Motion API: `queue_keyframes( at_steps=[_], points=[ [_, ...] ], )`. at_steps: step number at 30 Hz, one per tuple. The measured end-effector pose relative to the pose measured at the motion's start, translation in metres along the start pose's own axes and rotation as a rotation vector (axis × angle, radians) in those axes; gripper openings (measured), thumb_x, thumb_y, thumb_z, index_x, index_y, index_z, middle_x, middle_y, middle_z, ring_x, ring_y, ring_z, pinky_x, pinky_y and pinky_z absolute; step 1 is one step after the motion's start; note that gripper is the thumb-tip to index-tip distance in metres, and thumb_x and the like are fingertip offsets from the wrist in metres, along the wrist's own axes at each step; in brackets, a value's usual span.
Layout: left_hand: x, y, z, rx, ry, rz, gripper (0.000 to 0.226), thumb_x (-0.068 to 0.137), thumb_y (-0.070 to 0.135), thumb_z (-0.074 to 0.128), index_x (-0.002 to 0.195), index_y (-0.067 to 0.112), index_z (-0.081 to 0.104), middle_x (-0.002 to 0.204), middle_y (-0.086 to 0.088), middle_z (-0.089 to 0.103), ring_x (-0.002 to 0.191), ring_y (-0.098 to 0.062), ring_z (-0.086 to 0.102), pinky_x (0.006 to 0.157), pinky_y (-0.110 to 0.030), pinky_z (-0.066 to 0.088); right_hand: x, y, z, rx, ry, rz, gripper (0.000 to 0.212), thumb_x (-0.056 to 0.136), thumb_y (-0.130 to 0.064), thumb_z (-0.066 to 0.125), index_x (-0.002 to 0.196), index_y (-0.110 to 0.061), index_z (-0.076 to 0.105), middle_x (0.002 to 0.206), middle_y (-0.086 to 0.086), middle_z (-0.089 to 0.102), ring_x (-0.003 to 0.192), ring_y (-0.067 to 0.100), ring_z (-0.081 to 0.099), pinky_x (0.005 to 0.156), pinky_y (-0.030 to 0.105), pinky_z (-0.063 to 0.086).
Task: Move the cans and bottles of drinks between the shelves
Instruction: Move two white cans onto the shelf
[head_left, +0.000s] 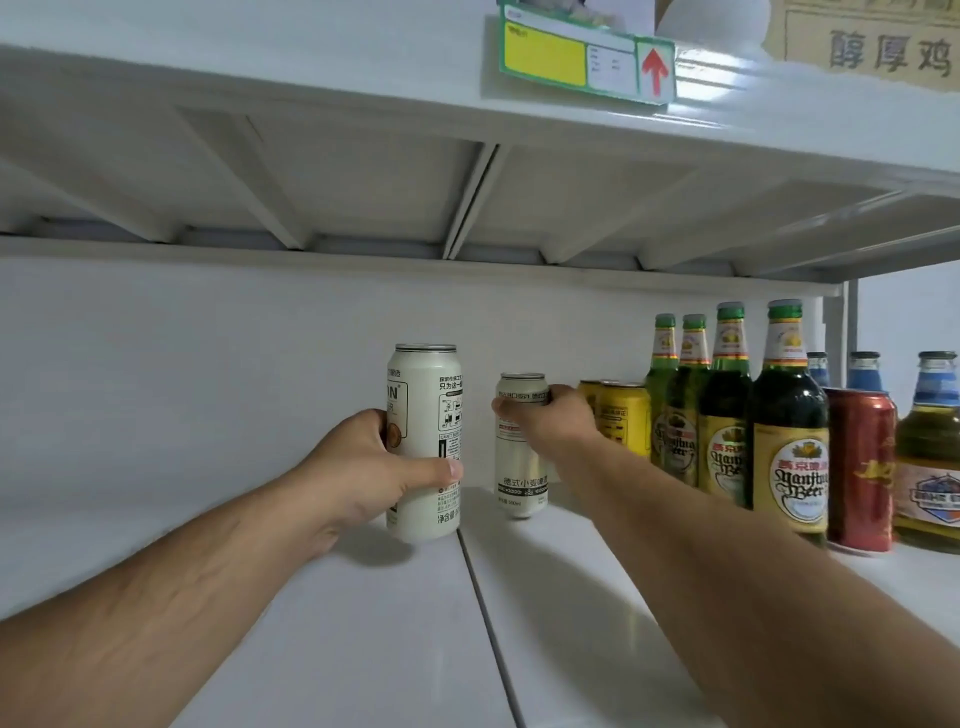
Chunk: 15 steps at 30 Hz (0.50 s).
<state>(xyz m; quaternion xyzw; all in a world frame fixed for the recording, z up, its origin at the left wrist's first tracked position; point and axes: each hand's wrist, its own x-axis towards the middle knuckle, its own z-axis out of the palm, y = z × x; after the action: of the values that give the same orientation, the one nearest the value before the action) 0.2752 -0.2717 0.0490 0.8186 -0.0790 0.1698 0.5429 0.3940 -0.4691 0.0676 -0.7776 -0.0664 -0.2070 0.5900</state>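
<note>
My left hand (358, 467) grips a tall white can (428, 415) upright near the middle of the white shelf (363, 649), its base at or just above the surface. Further back and to the right, my right hand (553, 423) is closed around the upper part of a second white can (519, 478) that stands on the shelf. Right of it are two yellow cans (623, 421), then several green beer bottles (789, 415) with yellow labels.
A red can (860, 467) and blue-capped bottles (930, 457) stand at the far right. The shelf above (311, 171) hangs low over the cans, with a yellow-and-green price tag (582, 57) on its front edge. The shelf's left half is bare.
</note>
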Motion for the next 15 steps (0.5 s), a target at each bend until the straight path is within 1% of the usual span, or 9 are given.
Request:
queue_keyframes(
  at_steps=[3, 5, 7, 9, 13, 15],
  points=[
    [0.005, -0.002, 0.001, 0.011, 0.011, -0.020, 0.041, 0.071, 0.024, 0.093, 0.108, 0.021, 0.075, 0.096, 0.005, 0.082, 0.090, -0.015, 0.078, 0.082, -0.038, 0.058, 0.014, 0.008, 0.007, -0.016, -0.026, 0.010, 0.044, 0.073, -0.042, 0.083, 0.106, -0.016, 0.068, 0.096, 0.001, 0.072, 0.086, 0.021, 0.068, 0.070, 0.030, 0.053],
    [0.007, -0.003, 0.002, 0.009, 0.023, -0.032, 0.040, 0.071, 0.023, 0.093, 0.107, 0.021, 0.075, 0.095, 0.005, 0.082, 0.088, -0.015, 0.078, 0.077, -0.034, 0.056, 0.023, 0.013, 0.010, -0.015, -0.047, 0.005, 0.036, 0.073, -0.040, 0.082, 0.099, -0.018, 0.070, 0.094, 0.002, 0.073, 0.085, 0.022, 0.070, 0.074, 0.034, 0.057],
    [0.009, -0.002, 0.004, 0.006, 0.031, -0.039, 0.040, 0.072, 0.020, 0.093, 0.107, 0.020, 0.075, 0.095, 0.005, 0.082, 0.089, -0.015, 0.078, 0.079, -0.035, 0.057, 0.030, 0.016, 0.012, 0.015, -0.069, -0.004, 0.026, 0.073, -0.037, 0.083, 0.086, -0.019, 0.070, 0.090, 0.002, 0.075, 0.082, 0.021, 0.071, 0.078, 0.037, 0.060],
    [0.011, -0.001, 0.006, 0.011, 0.034, -0.046, 0.039, 0.073, 0.019, 0.092, 0.108, 0.019, 0.075, 0.096, 0.005, 0.082, 0.089, -0.014, 0.078, 0.084, -0.038, 0.059, 0.036, 0.018, 0.013, 0.021, -0.086, -0.011, 0.022, 0.074, -0.036, 0.083, 0.081, -0.020, 0.068, 0.087, 0.001, 0.075, 0.079, 0.019, 0.071, 0.076, 0.035, 0.060],
    [0.014, 0.002, 0.014, 0.011, 0.052, -0.051, 0.041, 0.073, 0.017, 0.092, 0.110, 0.018, 0.074, 0.097, 0.004, 0.082, 0.090, -0.015, 0.078, 0.081, -0.037, 0.059, 0.041, 0.021, 0.010, -0.009, -0.122, -0.021, 0.023, 0.078, -0.038, 0.081, 0.076, -0.023, 0.064, 0.085, 0.000, 0.073, 0.075, 0.015, 0.068, 0.067, 0.028, 0.054],
    [0.017, 0.003, 0.019, 0.017, 0.055, -0.056, 0.043, 0.073, 0.017, 0.092, 0.111, 0.018, 0.073, 0.099, 0.003, 0.081, 0.092, -0.016, 0.078, 0.084, -0.038, 0.059, 0.039, 0.020, 0.005, -0.030, -0.158, -0.008, 0.024, 0.080, -0.041, 0.079, 0.081, -0.022, 0.065, 0.088, 0.002, 0.072, 0.076, 0.016, 0.067, 0.068, 0.027, 0.051]
  ],
)
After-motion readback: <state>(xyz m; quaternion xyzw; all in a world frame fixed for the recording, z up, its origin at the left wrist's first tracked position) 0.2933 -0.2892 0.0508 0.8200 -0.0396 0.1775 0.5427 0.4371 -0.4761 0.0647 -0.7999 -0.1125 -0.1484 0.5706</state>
